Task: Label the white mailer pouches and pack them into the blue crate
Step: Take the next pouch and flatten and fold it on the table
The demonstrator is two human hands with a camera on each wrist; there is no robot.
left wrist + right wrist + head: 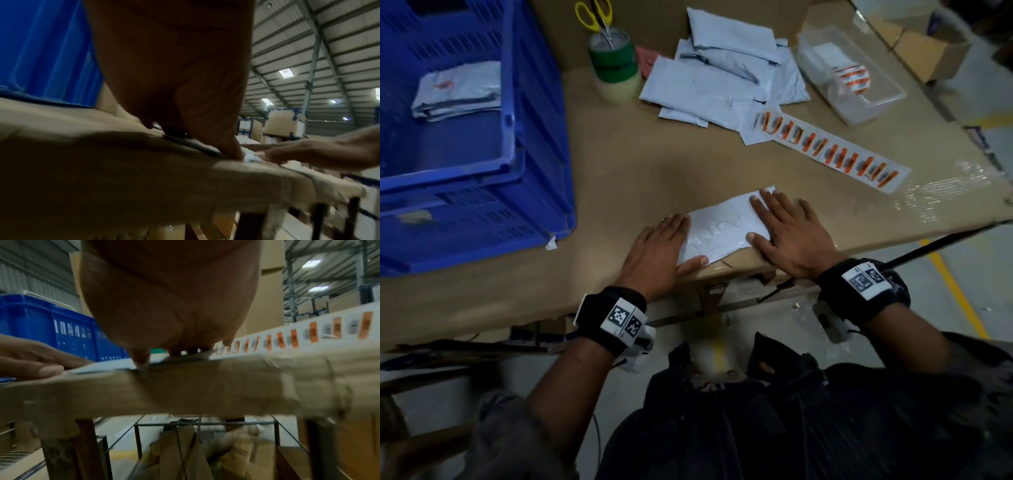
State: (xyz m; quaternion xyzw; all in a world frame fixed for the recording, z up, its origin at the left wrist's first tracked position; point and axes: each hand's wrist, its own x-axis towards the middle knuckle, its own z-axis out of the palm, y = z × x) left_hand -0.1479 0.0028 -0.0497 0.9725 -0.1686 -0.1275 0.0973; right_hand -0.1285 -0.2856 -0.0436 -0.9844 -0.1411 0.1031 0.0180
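A blue crate (465,144) stands on the far left of the cardboard-covered counter (619,164), with a folded labelled pouch (458,90) lying inside it. Beyond the working area sit stacked tape rolls (614,66) with yellow-handled scissors (595,17) resting on top, a loose pile of white mailer pouches (722,75), a clear plastic box (849,73) and a long strip of orange-marked labels (832,154) running diagonally toward the right edge. Nothing lies between the near pouch and the crate.

1 white mailer pouch (722,229) lies flat at the near edge of the counter, between the 2 hands. It is pale, slightly wrinkled and glossy, with faint curved creases on its face. Its long axis runs from near left to far right, one corner pointing away toward the label strip.

The left hand (657,246) lies flat on the pouch's left end, fingers straight and together, thumb along the near edge. The right hand (787,233) presses flat on the right end, fingers spread; neither grip is curled around anything.
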